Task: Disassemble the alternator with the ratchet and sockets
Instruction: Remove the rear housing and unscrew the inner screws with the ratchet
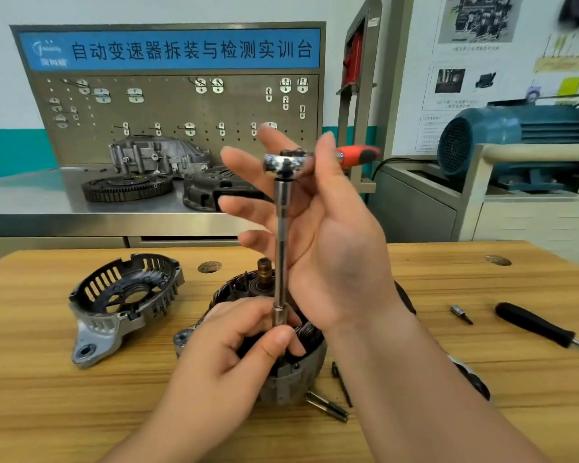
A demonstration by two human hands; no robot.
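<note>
The alternator body (291, 375) stands on the wooden table (64, 406), its windings and brass-coloured shaft end (264, 275) exposed. A long chrome extension bar (281, 245) rises upright from its rim to the ratchet head (283, 162), whose orange handle (358, 155) points right. My left hand (228, 342) pinches the bar's lower end against the alternator. My right hand (331, 248) is raised behind the bar with fingers spread straight; the ratchet head lies between its thumb and index finger. The removed end housing (121, 302) lies to the left.
Loose long bolts (325, 406) lie at the alternator's front right. A small bit socket (461, 313) and a black-handled screwdriver (532, 324) lie to the right. Behind the table are a steel bench with gearbox parts (161, 155) and a blue motor (515, 138).
</note>
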